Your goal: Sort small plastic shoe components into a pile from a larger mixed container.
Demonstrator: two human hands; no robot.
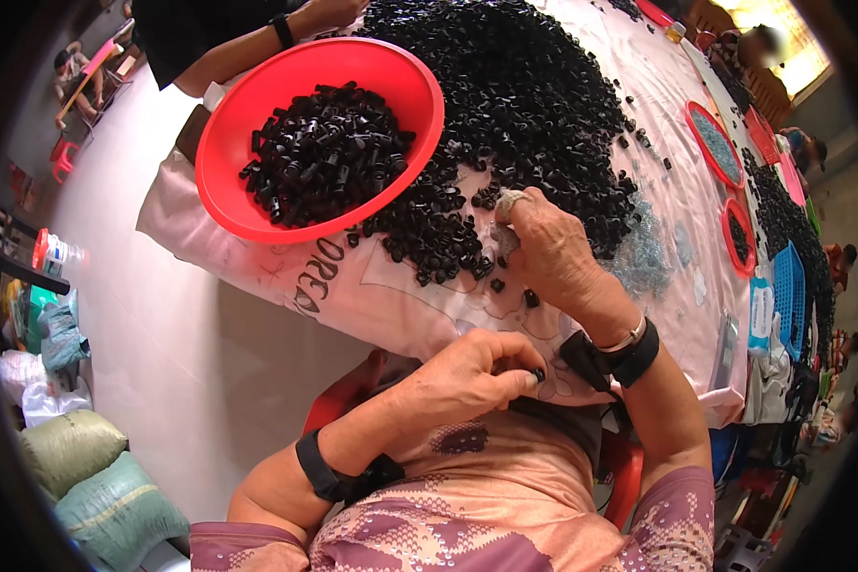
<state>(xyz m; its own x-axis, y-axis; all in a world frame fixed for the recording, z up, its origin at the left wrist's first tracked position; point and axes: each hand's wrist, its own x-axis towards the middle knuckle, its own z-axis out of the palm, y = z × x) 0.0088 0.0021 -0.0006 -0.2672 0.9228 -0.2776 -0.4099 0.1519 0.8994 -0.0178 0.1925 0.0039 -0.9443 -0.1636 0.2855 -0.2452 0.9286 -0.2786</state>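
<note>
My left hand (472, 377) is near the table's front edge, thumb and fingers pinched on a small black plastic part (540, 375). Beyond it, my right hand (564, 250) reaches to the near edge of a wide pile of small black plastic parts (534, 105). Its fingers curl downward and are closed; a beige wrap (513, 201) covers part of one finger. What lies between those fingertips is hidden. To the left of the pile, a red plastic basin (221, 181) holds many short black tube-shaped parts (334, 153).
Small clear pieces (642, 253) lie right of the pile on the pink cloth (410, 319). Red trays (727, 229) and a blue basket (788, 296) stand farther right. Another person's arm (243, 57) extends behind the basin. Stuffed sacks (119, 500) sit on the floor at left.
</note>
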